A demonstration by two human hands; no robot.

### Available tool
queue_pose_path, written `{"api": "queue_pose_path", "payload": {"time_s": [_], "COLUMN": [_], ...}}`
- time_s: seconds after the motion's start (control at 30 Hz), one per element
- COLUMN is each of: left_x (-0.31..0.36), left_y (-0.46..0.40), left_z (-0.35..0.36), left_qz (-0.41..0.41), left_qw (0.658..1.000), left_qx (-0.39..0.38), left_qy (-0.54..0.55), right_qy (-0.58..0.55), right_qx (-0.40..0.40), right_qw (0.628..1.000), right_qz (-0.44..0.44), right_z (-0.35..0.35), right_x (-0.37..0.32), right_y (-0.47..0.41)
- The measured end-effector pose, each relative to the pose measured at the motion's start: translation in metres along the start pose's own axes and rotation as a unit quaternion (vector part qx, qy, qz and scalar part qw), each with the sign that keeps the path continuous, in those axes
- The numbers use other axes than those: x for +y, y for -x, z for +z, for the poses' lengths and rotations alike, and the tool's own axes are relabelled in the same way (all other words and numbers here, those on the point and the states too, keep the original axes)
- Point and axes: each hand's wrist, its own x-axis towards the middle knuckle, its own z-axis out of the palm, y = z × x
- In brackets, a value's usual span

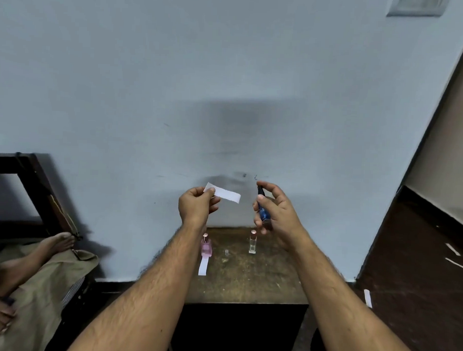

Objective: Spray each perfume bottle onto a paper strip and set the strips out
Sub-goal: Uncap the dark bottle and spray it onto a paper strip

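Note:
My left hand [196, 204] pinches one end of a white paper strip [225, 195], which juts out to the right in the air. My right hand [276, 211] grips a dark blue perfume bottle [263, 208], its black nozzle up and turned toward the strip, with my index finger above the top. Below, on a small wooden table [247, 278], a pink perfume bottle [206, 246] stands with another white strip [203, 265] lying in front of it. A clear perfume bottle [252, 243] with a rose-gold cap stands to its right. A small clear cap [226, 252] sits between them.
A pale blue wall [228, 96] rises right behind the table. Loose paper strips [368, 298] lie on the dark floor at the right. At the left, another person's bare feet [57, 244] rest on a cloth-covered bed beside a dark wooden frame [38, 184].

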Motion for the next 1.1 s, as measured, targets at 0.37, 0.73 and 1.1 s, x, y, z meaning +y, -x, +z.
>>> {"api": "queue_pose_path", "payload": {"time_s": [0.37, 0.73, 1.1], "left_x": [0.033, 0.036, 0.031], "left_y": [0.010, 0.010, -0.001], "left_z": [0.009, 0.005, 0.001], "left_qz": [0.015, 0.025, 0.029], "left_qw": [0.997, 0.997, 0.998], "left_qx": [-0.029, -0.056, -0.047], "left_qy": [0.068, 0.050, 0.037], "right_qy": [0.423, 0.472, 0.490], "right_qx": [0.136, 0.115, 0.122], "right_qw": [0.867, 0.827, 0.818], "right_qz": [-0.227, -0.281, -0.276], "right_z": [0.020, 0.032, 0.030], "right_x": [-0.032, -0.031, -0.031], "right_y": [0.000, -0.001, -0.001]}}
